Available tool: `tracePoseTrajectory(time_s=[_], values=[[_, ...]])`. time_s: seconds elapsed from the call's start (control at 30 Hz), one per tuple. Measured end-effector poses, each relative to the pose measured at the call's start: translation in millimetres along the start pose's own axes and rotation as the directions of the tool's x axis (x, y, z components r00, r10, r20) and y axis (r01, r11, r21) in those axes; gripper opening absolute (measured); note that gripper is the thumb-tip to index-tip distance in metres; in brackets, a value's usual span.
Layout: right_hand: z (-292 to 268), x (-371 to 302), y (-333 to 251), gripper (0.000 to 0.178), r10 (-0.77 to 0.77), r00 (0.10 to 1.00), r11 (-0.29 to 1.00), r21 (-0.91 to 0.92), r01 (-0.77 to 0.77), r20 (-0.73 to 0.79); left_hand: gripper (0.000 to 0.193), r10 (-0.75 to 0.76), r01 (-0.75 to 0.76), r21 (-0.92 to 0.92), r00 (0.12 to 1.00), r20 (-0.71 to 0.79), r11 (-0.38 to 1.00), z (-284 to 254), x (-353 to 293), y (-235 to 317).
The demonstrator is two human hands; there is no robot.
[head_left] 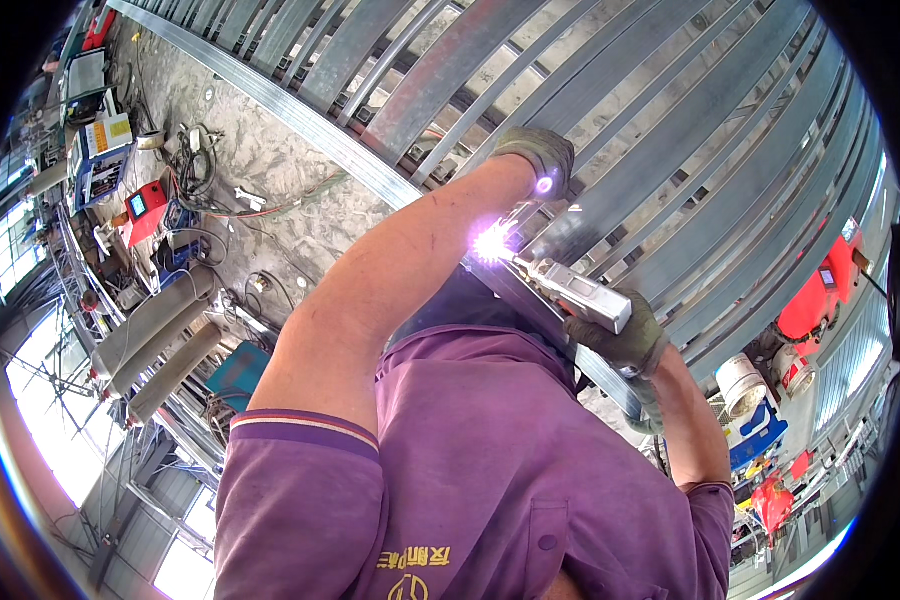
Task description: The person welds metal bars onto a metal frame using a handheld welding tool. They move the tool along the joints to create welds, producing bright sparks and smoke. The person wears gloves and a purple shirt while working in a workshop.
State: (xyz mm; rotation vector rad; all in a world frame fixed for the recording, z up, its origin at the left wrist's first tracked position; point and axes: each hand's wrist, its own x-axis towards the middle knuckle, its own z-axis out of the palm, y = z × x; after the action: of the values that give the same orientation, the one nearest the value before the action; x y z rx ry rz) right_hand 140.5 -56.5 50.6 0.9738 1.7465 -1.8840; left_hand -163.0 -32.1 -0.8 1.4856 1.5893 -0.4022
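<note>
Your right grip (628, 340) holds the torch (585, 293) over the frame (315, 131), one weld (492, 245) seemingly underway, the remainder unclear, and I can't tell whether your left grip (540, 158) holds anything.

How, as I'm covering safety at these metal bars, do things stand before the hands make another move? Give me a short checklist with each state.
1. Hand protection: ok; left hand and right hand are both gloved.
2. Grip on the torch: ok; the right hand is closed around it.
3. Torch idle: not ok; a bright flash burns at its front.
4. Left forearm covered: not ok; it is bare, beside the flash in this view.
5. Left hand's hold on the bars: cannot tell; its fingers are partly hidden.
6. Eye shield worn: cannot tell; out of view.
</note>
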Motion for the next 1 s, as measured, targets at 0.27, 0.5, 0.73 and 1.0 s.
tracePoseTrajectory(time_s=[0.27,0.5,0.73,1.0], values=[[0,-3,2,0.042,0.012,1.000,0.999,0.034,-0.011,-0.014,0.043,0.008,-0.008,0.001,1.000,-0.005,1.000,2,1,-2],[-3,-5,8,0.042,0.030,0.999,0.999,-0.036,-0.030,-0.013,0.042,0.008,-0.007,0.017,1.000,-0.030,1.000,8,7,-4],[1,-6,19,0.043,0.018,0.999,1.000,0.015,-0.018,-0.044,0.041,0.011,-0.011,0.025,1.000,0.000,1.000,9,13,-6],[19,-33,10,0.053,0.021,0.989,0.993,-0.113,-0.038,-0.150,0.040,0.004,-0.004,-0.008,0.998,-0.060,1.000,1,-5,0]])
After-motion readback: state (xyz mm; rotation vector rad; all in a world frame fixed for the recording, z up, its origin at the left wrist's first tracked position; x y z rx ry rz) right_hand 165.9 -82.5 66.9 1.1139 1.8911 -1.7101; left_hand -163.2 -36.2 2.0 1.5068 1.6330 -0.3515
